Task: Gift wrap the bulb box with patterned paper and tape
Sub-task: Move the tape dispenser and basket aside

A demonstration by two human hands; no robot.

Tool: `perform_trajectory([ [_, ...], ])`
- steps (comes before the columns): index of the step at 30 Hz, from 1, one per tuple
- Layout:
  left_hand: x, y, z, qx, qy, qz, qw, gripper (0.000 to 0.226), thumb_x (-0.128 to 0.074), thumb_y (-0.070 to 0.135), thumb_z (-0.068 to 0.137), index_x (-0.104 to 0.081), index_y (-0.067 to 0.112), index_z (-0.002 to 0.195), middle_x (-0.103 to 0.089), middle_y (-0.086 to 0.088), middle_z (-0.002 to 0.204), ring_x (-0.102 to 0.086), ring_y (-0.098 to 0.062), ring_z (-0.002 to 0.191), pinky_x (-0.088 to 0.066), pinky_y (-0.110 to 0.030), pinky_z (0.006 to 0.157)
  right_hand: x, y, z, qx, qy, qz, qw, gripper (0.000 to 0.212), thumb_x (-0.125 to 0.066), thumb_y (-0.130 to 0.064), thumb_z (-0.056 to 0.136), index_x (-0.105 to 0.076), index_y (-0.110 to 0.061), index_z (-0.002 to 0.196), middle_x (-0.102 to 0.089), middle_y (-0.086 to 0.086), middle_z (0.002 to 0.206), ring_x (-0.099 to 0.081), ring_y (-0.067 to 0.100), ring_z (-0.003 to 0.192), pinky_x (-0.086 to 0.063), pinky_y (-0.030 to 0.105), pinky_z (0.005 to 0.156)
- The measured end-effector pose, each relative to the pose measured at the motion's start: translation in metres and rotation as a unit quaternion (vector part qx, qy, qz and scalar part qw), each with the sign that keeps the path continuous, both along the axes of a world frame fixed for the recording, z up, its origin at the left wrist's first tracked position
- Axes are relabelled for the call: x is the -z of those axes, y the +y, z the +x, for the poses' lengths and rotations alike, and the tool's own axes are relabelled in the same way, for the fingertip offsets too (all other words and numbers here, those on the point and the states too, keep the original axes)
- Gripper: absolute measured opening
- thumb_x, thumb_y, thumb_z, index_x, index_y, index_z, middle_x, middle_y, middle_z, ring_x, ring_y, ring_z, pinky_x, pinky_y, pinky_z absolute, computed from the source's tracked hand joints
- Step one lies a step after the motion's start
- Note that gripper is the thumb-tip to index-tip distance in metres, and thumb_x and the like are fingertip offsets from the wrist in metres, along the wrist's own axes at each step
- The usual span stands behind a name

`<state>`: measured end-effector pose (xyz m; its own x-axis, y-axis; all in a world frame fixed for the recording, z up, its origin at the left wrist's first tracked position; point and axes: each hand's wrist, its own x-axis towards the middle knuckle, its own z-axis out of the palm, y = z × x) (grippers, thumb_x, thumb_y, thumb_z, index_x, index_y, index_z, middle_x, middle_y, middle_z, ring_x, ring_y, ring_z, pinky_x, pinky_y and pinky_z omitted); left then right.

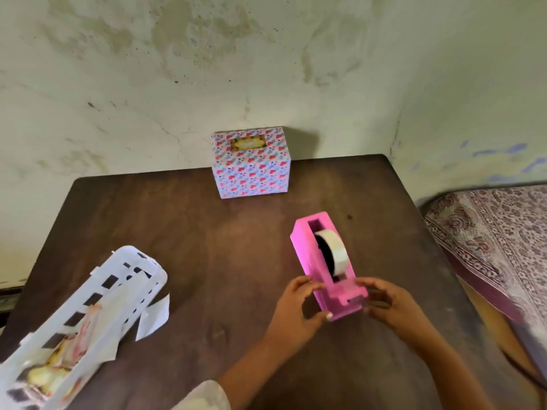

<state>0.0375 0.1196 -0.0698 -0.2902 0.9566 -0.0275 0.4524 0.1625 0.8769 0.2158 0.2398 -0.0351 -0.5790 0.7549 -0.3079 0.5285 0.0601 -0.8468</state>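
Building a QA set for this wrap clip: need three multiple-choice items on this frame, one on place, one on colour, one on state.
1. Where does the wrapped bulb box stand?
A. at the table's far edge, by the wall
B. inside the white basket
C. on the bed

2. What colour is the tape dispenser?
A. blue
B. pink
C. black

3. What are the hands doing?
A. both rest flat on the table
B. one lifts the box
C. both hold the dispenser's near end

Answers:
1 A: the box sits at the far edge of the table, against the wall.
2 B: its body is bright pink, with a roll of tape in it.
3 C: left hand and right hand curl round its near end from either side.
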Motion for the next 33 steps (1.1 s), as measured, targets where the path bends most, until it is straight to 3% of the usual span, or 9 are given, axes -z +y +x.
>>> perform_trajectory([
  [3,-0.002,0.004,0.018,-0.019,0.019,-0.013,1.000,0.049,-0.073,0.026,0.078,-0.057,0.026,0.124,-0.035,0.015,0.130,-0.032,0.002,0.124,-0.018,0.001,0.102,0.006,-0.006,-0.006,-0.002,0.002,0.044,0.999,0.053,-0.069,0.015,0.069,-0.060,-0.029,0.098,-0.058,-0.003,0.101,-0.062,0.014,0.092,-0.048,0.018,0.081],
  [6,-0.004,0.008,0.028,-0.044,0.035,-0.030,0.998,0.047,-0.072,0.025,0.081,-0.057,0.032,0.124,-0.032,0.013,0.138,-0.029,0.003,0.125,-0.010,0.009,0.093,0.010,-0.005,-0.007,-0.014,-0.022,0.101,0.995,0.046,-0.071,0.007,0.072,-0.061,-0.034,0.090,-0.056,-0.009,0.096,-0.060,0.007,0.089,-0.045,0.010,0.080],
  [10,-0.003,0.010,0.040,-0.066,0.045,-0.031,0.996,0.040,-0.069,0.021,0.084,-0.059,0.031,0.122,-0.029,0.008,0.149,-0.032,-0.001,0.130,-0.010,0.010,0.092,0.012,-0.005,-0.006,-0.035,-0.036,0.175,0.983,0.026,-0.071,-0.002,0.075,-0.068,-0.022,0.092,-0.054,-0.016,0.092,-0.055,-0.004,0.086,-0.039,0.000,0.075],
  [13,-0.002,0.011,0.046,-0.084,0.047,-0.026,0.995,0.036,-0.066,0.017,0.086,-0.061,0.031,0.119,-0.028,0.008,0.151,-0.034,-0.006,0.134,-0.017,0.000,0.098,0.013,-0.003,-0.003,-0.035,-0.023,0.205,0.978,0.025,-0.069,-0.001,0.077,-0.070,-0.018,0.096,-0.054,-0.017,0.093,-0.056,-0.002,0.086,-0.042,0.001,0.075],
  [20,-0.009,0.035,0.076,-0.029,0.049,0.034,0.998,0.032,-0.064,0.005,0.086,-0.063,0.016,0.117,-0.023,0.021,0.137,-0.029,0.008,0.121,-0.023,0.011,0.086,0.015,0.006,0.039,0.002,-0.010,0.261,0.965,0.029,-0.074,0.003,0.071,-0.071,-0.014,0.093,-0.056,-0.011,0.093,-0.054,-0.006,0.082,-0.038,-0.003,0.075],
  [22,-0.011,0.045,0.093,-0.006,0.026,0.040,0.999,0.031,-0.062,0.004,0.088,-0.061,0.011,0.118,-0.024,0.023,0.136,-0.033,0.012,0.116,-0.027,0.009,0.085,0.015,0.011,0.060,0.021,-0.017,0.275,0.961,0.029,-0.075,0.003,0.069,-0.071,-0.014,0.093,-0.057,-0.008,0.094,-0.055,-0.004,0.083,-0.039,-0.002,0.078],
  [25,-0.010,0.059,0.119,0.024,0.037,0.046,0.998,0.025,-0.064,0.008,0.088,-0.063,0.014,0.112,-0.026,0.010,0.146,-0.038,0.001,0.122,-0.027,0.006,0.091,0.012,0.018,0.091,0.038,-0.032,0.290,0.956,0.030,-0.076,0.005,0.068,-0.071,-0.012,0.092,-0.058,-0.007,0.094,-0.056,-0.001,0.082,-0.039,-0.002,0.079],
  [30,-0.005,0.078,0.158,0.071,0.039,0.036,0.996,0.021,-0.066,0.013,0.087,-0.063,0.016,0.108,-0.027,0.003,0.148,-0.047,-0.016,0.127,-0.038,-0.019,0.106,0.009,0.029,0.138,0.041,-0.074,0.311,0.947,0.032,-0.078,0.009,0.063,-0.071,-0.007,0.089,-0.057,-0.005,0.093,-0.056,0.004,0.076,-0.039,-0.005,0.073],
  [33,-0.001,0.084,0.175,0.063,0.032,0.032,0.997,0.023,-0.066,0.014,0.087,-0.062,0.015,0.110,-0.029,0.007,0.144,-0.046,-0.014,0.127,-0.035,-0.014,0.104,0.012,0.032,0.153,0.048,-0.079,0.312,0.946,0.032,-0.077,0.012,0.062,-0.071,-0.005,0.090,-0.057,-0.004,0.093,-0.054,0.001,0.077,-0.036,-0.006,0.077],
])
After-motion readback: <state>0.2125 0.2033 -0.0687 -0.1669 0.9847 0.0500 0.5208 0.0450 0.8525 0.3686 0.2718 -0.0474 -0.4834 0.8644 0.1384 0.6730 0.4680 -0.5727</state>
